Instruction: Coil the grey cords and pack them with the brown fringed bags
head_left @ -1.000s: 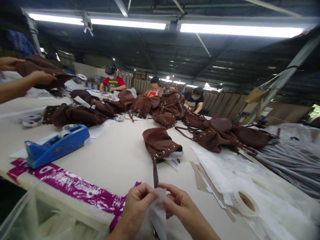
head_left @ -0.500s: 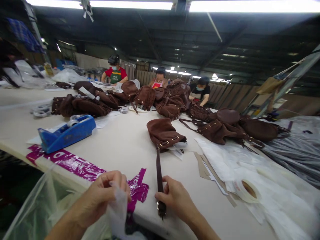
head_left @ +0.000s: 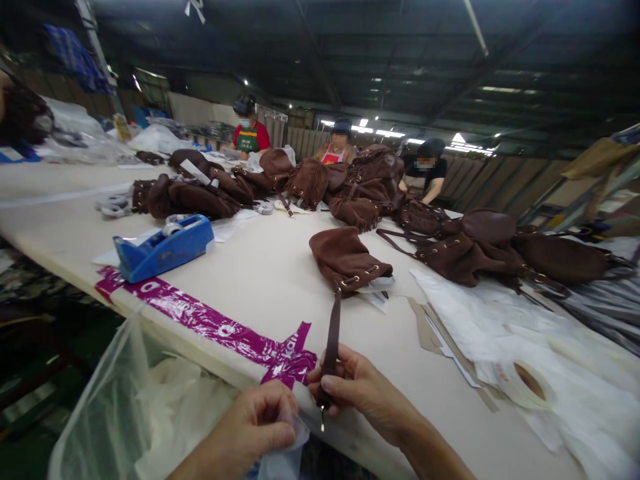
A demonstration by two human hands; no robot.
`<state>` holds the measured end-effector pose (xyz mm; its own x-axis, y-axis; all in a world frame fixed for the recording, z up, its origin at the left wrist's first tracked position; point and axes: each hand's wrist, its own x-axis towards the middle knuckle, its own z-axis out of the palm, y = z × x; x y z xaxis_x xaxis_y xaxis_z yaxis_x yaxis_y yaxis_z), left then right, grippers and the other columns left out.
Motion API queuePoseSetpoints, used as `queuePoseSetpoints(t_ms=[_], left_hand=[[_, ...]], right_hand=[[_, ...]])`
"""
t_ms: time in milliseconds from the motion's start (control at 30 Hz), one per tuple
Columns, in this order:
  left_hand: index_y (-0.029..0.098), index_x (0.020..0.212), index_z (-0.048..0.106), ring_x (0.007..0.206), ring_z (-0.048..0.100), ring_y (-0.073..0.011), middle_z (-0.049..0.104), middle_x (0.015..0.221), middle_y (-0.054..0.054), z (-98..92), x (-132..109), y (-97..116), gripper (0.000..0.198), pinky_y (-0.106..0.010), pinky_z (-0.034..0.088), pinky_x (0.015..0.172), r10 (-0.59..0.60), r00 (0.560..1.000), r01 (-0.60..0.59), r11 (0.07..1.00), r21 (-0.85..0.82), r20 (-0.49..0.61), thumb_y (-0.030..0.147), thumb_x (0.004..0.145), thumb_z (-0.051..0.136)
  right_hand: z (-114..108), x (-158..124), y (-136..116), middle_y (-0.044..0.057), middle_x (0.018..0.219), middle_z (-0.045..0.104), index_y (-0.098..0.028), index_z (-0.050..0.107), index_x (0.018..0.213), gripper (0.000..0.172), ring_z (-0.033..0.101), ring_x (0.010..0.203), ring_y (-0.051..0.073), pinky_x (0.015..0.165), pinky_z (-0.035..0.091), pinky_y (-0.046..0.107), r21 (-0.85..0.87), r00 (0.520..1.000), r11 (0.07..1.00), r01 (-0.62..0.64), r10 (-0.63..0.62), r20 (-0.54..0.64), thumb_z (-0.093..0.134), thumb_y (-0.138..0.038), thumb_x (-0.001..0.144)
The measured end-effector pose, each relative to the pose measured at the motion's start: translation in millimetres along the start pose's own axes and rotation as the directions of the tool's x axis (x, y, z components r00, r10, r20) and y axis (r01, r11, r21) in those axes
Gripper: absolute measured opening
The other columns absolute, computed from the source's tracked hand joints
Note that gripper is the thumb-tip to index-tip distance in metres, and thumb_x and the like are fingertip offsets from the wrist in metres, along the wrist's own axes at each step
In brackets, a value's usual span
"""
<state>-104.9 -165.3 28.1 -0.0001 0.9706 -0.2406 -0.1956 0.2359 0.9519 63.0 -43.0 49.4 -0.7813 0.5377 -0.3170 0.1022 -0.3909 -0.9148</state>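
Brown drawstring bag (head_left: 345, 259) lies on the desk (head_left: 280, 267), mid-surface, ahead of the hands; gold eyelets along its mouth, pale stuffing showing at the opening. Dark strap (head_left: 332, 337) runs from the mouth toward the near edge. Right hand (head_left: 367, 387) has the strap's near end: thumb on top, fingers behind, pinching it; a small metal tip (head_left: 323, 420) juts out beyond the grip. Left hand (head_left: 257, 423) just beside, lower, close to the desk's edge; fingers curled in against the thumb, pinching a translucent sheet (head_left: 287, 450) that hangs below.

Purple printed tape (head_left: 215, 321) stuck along the near edge, torn end close to both hands. Blue tape dispenser (head_left: 167, 250) sits at its far end, touching it. Clear plastic bag (head_left: 100, 407) hangs below the edge, left, pale scraps inside.

Right side: white sheets (head_left: 465, 317) spread over card pieces (head_left: 425, 327); a tape roll (head_left: 530, 385) lies on the sheets, tilted to view.

Farther back: long heap of similar brown bags (head_left: 370, 183), fringed ones among them, spanning the desk. Grey rolls (head_left: 114, 205) near its left end. Three people beyond the heap: one in a green apron (head_left: 249, 141), one in a red-fronted apron (head_left: 334, 157), one in a dark top (head_left: 424, 172), leaning forward.
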Motion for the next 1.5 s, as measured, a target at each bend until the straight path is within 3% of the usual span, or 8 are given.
queuePoseSetpoints(t_ms=[133,200,300,400,500,733,900,1500], left_hand=[[0.019,0.06,0.065,0.119,0.044,-0.029,0.054,0.125,-0.007,0.5,-2.5,-0.6,0.005,-0.036,0.031,0.102,0.165,0.986,-0.162,0.972,0.171,-0.005,0.015,0.061,0.068],[0.019,0.06,0.064,0.114,0.047,-0.0274,0.058,0.116,-0.007,3.8,-0.6,-2.7,0.007,-0.034,0.031,0.1,0.169,0.985,-0.171,0.963,0.209,0.027,0.014,0.063,0.067],[0.019,0.06,0.056,0.085,0.053,-0.0203,0.059,0.083,-0.004,9.4,2.4,-8.3,0.009,-0.027,0.039,0.078,0.16,0.987,-0.154,0.976,0.152,-0.031,0.017,0.067,0.062],[0.018,0.06,0.049,0.067,0.045,-0.0153,0.049,0.064,0.001,11.5,2.3,-11.8,0.016,-0.024,0.035,0.064,0.122,0.985,-0.115,0.991,0.067,-0.118,0.024,0.066,0.063],[0.017,0.059,0.051,0.064,0.042,-0.0136,0.048,0.062,0.002,10.9,-0.1,-10.8,0.022,-0.024,0.033,0.062,0.091,0.988,-0.092,0.996,-0.001,-0.122,0.03,0.064,0.068],[0.016,0.058,0.053,0.063,0.045,-0.0131,0.051,0.061,0.001,6.3,-6.7,-15.6,0.015,-0.024,0.034,0.061,0.06,0.987,-0.058,0.998,0.016,-0.15,0.022,0.062,0.065],[0.016,0.055,0.053,0.054,0.041,-0.0107,0.051,0.054,0.003,1.1,-6.9,-24.7,0.013,-0.023,0.03,0.054,-0.084,0.987,0.076,0.995,-0.062,-0.138,0.019,0.056,0.065],[0.013,0.058,0.065,0.053,0.046,-0.0117,0.056,0.053,0.001,3.2,5.7,-21.8,0.011,-0.023,0.035,0.055,-0.139,0.986,0.131,0.988,-0.078,-0.097,0.024,0.058,0.065]], right_hand=[[11.7,6.6,7.3,0.003,0.081,0.066,-0.017,0.055,0.102,0.041,0.063,0.07,0.017,0.043,0.046,0.018,0.025,0.996,0.997,0.071,-0.07,-0.046,0.072,-0.04,0.073],[19.9,10.4,11.7,0.001,0.077,0.064,-0.018,0.054,0.102,0.041,0.062,0.065,0.016,0.041,0.046,0.018,0.01,0.983,0.989,0.147,-0.145,-0.111,0.072,-0.042,0.073],[29.0,12.8,19.8,0.0,0.077,0.063,-0.019,0.055,0.099,0.037,0.059,0.061,0.013,0.043,0.044,0.018,0.035,0.967,0.975,0.217,-0.211,-0.141,0.073,-0.039,0.073],[33.0,11.5,29.4,0.003,0.093,0.066,-0.02,0.056,0.103,0.041,0.062,0.081,0.017,0.063,0.05,0.024,0.098,0.963,0.958,0.27,-0.265,-0.059,0.077,-0.026,0.068],[34.3,10.7,36.8,0.004,0.098,0.068,-0.021,0.054,0.109,0.046,0.063,0.087,0.018,0.072,0.048,0.027,0.13,0.962,0.954,0.272,-0.273,-0.005,0.075,-0.02,0.069],[37.4,8.8,25.3,-0.001,0.078,0.068,-0.023,0.047,0.105,0.05,0.055,0.056,0.011,0.046,0.039,0.019,0.126,0.975,0.969,0.21,-0.199,-0.096,0.077,-0.023,0.064],[39.3,3.1,13.7,0.001,0.083,0.068,-0.023,0.047,0.111,0.054,0.058,0.061,0.012,0.053,0.044,0.022,0.218,0.981,0.957,0.194,-0.181,-0.076,0.077,-0.021,0.066],[26.2,12.8,30.4,0.005,0.104,0.069,-0.023,0.051,0.114,0.051,0.067,0.089,0.018,0.072,0.051,0.027,0.199,0.958,0.938,0.283,-0.287,-0.006,0.077,-0.018,0.071]])
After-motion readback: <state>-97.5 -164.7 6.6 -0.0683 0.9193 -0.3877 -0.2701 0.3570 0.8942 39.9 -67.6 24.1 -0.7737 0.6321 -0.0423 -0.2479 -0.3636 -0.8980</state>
